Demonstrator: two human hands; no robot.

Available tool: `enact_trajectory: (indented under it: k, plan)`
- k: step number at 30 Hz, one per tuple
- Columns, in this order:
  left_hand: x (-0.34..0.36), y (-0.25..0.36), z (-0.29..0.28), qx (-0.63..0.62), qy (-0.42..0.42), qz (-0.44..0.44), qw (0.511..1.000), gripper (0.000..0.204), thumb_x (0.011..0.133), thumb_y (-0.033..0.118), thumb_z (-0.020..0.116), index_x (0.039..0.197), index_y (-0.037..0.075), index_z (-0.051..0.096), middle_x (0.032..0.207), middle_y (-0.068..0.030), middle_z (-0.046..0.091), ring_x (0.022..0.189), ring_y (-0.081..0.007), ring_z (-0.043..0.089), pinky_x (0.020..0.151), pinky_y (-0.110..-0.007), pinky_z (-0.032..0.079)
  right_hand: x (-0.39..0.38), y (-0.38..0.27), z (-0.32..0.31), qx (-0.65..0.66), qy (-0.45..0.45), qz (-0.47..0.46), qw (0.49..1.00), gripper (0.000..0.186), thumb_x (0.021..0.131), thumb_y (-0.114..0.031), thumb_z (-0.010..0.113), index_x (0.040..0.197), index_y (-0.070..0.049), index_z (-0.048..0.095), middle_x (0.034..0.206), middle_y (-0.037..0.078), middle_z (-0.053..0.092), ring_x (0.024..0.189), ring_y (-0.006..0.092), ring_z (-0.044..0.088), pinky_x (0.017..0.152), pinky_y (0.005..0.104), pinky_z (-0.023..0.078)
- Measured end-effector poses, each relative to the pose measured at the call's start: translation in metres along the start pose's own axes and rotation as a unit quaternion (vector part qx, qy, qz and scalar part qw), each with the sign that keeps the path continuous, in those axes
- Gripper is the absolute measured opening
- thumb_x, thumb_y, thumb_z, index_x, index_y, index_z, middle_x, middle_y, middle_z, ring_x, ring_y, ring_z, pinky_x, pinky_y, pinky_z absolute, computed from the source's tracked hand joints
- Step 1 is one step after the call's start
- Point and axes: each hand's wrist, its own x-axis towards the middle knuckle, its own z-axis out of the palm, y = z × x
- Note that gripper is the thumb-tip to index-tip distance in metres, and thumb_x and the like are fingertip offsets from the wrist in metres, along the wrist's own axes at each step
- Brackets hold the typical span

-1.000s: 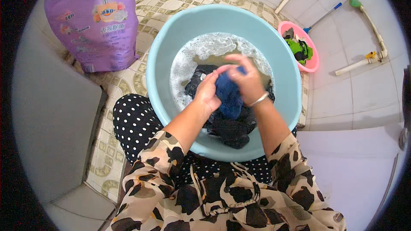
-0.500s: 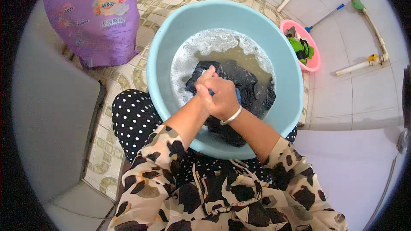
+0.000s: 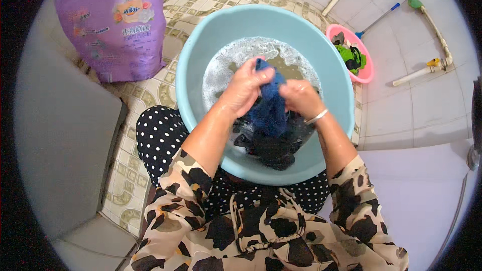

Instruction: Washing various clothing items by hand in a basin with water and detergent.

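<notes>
A wet blue piece of clothing [image 3: 271, 105] hangs from my hands over the water in a big light-blue basin [image 3: 201, 40]. My left hand [image 3: 247, 86] pinches its upper end between thumb and fingers. On the garment's right edge, my right hand [image 3: 301, 96] is closed, its fingers slightly smeared by motion. A white bangle [image 3: 317, 116] circles the right wrist. Beneath the garment, dark wet clothes [image 3: 273, 153] lie in murky water [image 3: 293, 70] ringed by white suds [image 3: 213, 78].
A large purple bag [image 3: 113, 30] stands on the patterned tile floor at the far left. A pink basin [image 3: 370, 65] with green and dark clothes sits by the right wall, near a pipe with a tap [image 3: 434, 62]. A grey panel [image 3: 65, 135] stands at left, a white surface [image 3: 401, 195] at right.
My hands were clasped together low over the dark clothes. Now they are apart and higher, with the blue garment spread between them and hanging down.
</notes>
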Motion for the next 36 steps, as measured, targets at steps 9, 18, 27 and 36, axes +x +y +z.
enact_trajectory:
  k: [9, 18, 27, 36]
  plan:
    - [0.006, -0.031, -0.041, 0.572, 0.053, -0.059, 0.816, 0.044, 0.051, 0.029, 0.079, 0.083, 0.005, 0.06, 0.091, -0.0135, 0.058, 0.086, -0.022, 0.055, 0.076, -0.033, 0.043, -0.012, -0.035, -0.049, 0.15, 0.2, -0.187, 0.95, 0.011, 0.083, -0.014, 0.052, 0.082, -0.004, 0.056, 0.079, 0.0, 0.054, 0.069, 0.0085, 0.05, 0.063, 0.0224, 0.041]
    - [0.003, 0.011, -0.023, 0.018, 0.14, 0.016, 0.99, 0.024, 0.06, -0.004, 0.052, 0.083, 0.0, 0.056, 0.089, -0.013, 0.058, 0.082, -0.0255, 0.055, 0.073, -0.035, 0.047, -0.009, 0.071, -0.044, -0.12, 0.131, -0.074, 0.981, 0.046, 0.066, -0.016, 0.07, 0.106, 0.001, 0.054, 0.096, 0.01, 0.06, 0.084, 0.0213, 0.056, 0.082, 0.0348, 0.042]
    - [0.012, -0.025, -0.03, -0.279, 0.06, -0.123, 0.951, 0.033, 0.077, 0.025, 0.046, 0.101, 0.004, 0.055, 0.101, -0.0172, 0.058, 0.095, -0.0314, 0.055, 0.087, -0.045, 0.041, 0.024, 0.034, -0.013, 0.425, 0.186, -0.034, 0.885, 0.041, 0.067, -0.01, 0.061, 0.106, 0.0, 0.05, 0.096, 0.01, 0.058, 0.085, 0.0233, 0.057, 0.079, 0.032, 0.044]
    - [0.008, -0.078, -0.046, 0.058, 0.189, -0.087, 0.976, 0.024, 0.085, 0.032, 0.045, 0.095, 0.013, 0.055, 0.093, -0.0059, 0.055, 0.087, -0.0197, 0.053, 0.078, -0.041, 0.044, 0.064, 0.043, 0.062, -0.613, 0.233, -0.27, 0.705, 0.02, 0.072, -0.023, 0.054, 0.057, -0.01, 0.052, 0.061, 0.012, 0.05, 0.057, 0.0286, 0.053, 0.051, 0.0384, 0.043]
